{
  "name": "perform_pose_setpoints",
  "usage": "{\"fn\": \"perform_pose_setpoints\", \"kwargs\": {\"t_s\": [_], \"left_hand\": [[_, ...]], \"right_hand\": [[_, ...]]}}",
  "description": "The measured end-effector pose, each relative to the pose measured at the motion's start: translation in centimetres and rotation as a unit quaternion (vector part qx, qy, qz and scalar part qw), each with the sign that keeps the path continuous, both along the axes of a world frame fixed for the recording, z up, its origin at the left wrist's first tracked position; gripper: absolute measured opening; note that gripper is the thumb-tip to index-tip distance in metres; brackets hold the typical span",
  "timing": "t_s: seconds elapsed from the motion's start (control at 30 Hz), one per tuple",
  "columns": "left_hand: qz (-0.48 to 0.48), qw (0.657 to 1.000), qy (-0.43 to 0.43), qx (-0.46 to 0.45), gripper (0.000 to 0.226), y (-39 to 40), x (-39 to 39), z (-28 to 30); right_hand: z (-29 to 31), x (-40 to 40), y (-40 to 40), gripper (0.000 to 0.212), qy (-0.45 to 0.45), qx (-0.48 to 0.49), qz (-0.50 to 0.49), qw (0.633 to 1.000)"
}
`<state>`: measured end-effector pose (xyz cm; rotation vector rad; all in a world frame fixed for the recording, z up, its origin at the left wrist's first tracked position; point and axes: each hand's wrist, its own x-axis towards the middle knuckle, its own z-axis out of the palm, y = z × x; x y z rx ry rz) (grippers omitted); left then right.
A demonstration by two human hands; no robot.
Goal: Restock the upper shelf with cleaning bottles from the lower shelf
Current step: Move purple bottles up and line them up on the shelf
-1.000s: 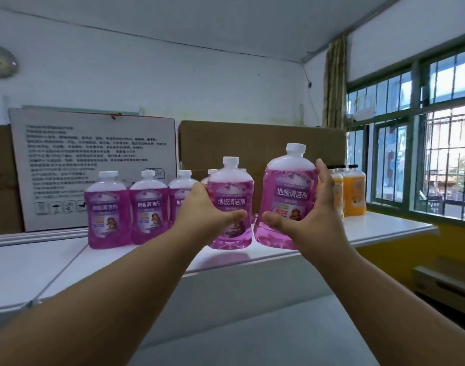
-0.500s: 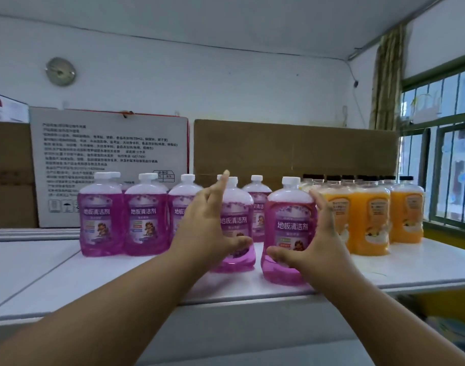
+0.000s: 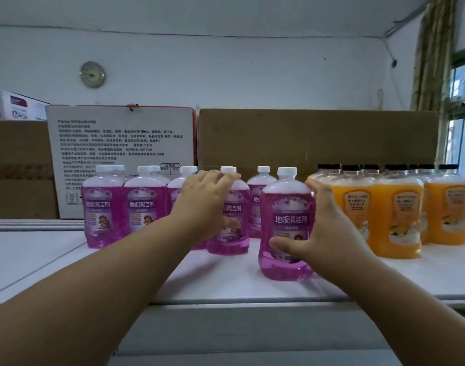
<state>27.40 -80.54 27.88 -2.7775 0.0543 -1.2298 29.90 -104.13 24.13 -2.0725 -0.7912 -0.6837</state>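
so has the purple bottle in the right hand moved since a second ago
Yes. The purple bottle in the right hand was tilted above the shelf edge; now it stands upright on the white shelf, further in toward the orange bottles.

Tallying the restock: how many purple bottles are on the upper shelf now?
6 purple bottles clearly: three at left, one gripped by the left hand, one behind it, one gripped by the right hand. Extra caps suggest more hidden behind.
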Motion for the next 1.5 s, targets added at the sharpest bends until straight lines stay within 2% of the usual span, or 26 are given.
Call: {"fn": "perform_pose_setpoints", "kwargs": {"t_s": [0.2, 0.37, 0.63, 0.7, 0.8, 0.87, 0.93, 1.0, 1.07, 1.23, 1.5], "left_hand": [[0.006, 1.000, -0.015, 0.011, 0.102, 0.4, 1.3, -0.4], [0.034, 0.999, -0.007, 0.020, 0.104, 0.4, 1.9, -0.5], [0.059, 0.998, 0.001, 0.027, 0.107, -0.4, 1.1, -0.6], [0.070, 0.997, -0.018, 0.020, 0.101, -0.8, 0.0, -0.7], [0.014, 0.998, -0.062, -0.008, 0.071, -1.7, -2.1, -1.4], [-0.034, 0.997, 0.015, -0.067, 0.056, -2.4, -3.5, -2.5], [-0.036, 0.981, 0.149, -0.116, 0.056, -2.9, -4.4, -4.2], [-0.025, 0.961, 0.238, -0.138, 0.062, -2.9, -4.6, -5.5], [-0.015, 0.955, 0.260, -0.144, 0.063, -2.9, -4.6, -6.0], [0.014, 0.954, 0.286, -0.094, 0.061, -3.3, -4.7, -6.1], [0.021, 0.951, 0.294, -0.093, 0.059, -3.4, -4.8, -5.9]], "right_hand": [[-0.1, 0.4, 0.3, 0.115, -0.021, -0.016, -0.025, 0.999], [-0.1, 0.7, -0.5, 0.119, -0.018, -0.048, -0.005, 0.999], [0.8, 1.5, 0.4, 0.113, -0.014, -0.080, -0.022, 0.996], [1.1, 1.8, 0.9, 0.112, -0.016, -0.094, -0.034, 0.995], [1.7, 2.7, 1.7, 0.111, -0.015, -0.118, -0.058, 0.991], [2.3, 3.5, 2.1, 0.108, -0.009, -0.128, -0.068, 0.989], [2.7, 4.2, 2.5, 0.105, -0.002, -0.135, -0.079, 0.988], [2.9, 4.9, 3.0, 0.106, 0.004, -0.144, -0.098, 0.985], [2.8, 5.5, 3.5, 0.109, 0.006, -0.143, -0.110, 0.984], [2.0, 6.5, 4.4, 0.107, -0.012, -0.129, -0.117, 0.985], [1.3, 6.5, 4.2, 0.111, -0.008, -0.121, -0.118, 0.986]]}}
